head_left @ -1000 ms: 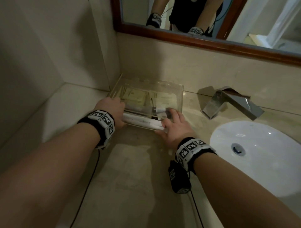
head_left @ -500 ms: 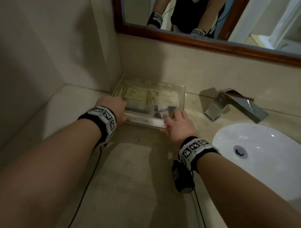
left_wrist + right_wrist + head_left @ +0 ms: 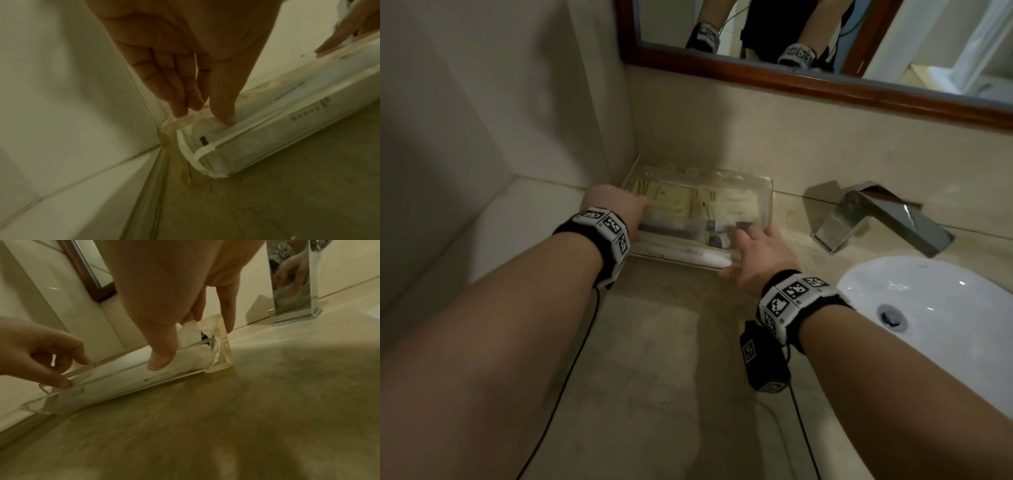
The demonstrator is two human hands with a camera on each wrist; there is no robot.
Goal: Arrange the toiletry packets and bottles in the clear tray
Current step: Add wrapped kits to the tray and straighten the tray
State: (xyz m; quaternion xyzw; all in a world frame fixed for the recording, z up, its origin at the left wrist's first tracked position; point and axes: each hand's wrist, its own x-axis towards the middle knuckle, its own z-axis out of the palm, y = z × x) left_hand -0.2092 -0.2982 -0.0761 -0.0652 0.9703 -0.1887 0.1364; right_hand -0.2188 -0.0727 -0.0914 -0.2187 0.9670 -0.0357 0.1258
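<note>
Gripping clear tray [image 3: 767,198] ends, my L hand [image 3: 616,205] & R hand [image 3: 758,251] reach further toward 12 than before; packets [image 3: 671,200], bottles [image 3: 674,226] inside.

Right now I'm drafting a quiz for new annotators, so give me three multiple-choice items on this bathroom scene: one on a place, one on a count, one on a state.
1. Where does the clear tray sit? A) in the basin B) on the counter, left of the faucet C) on the mirror frame
2. How many hands are on the tray? A) none B) one C) two
3. What state is the tray in? A) holding packets B) empty C) upside down
Answers: 1 B, the head view shows it there; 2 C, the left hand and right hand each hold a near corner; 3 A, packets lie inside.
</note>
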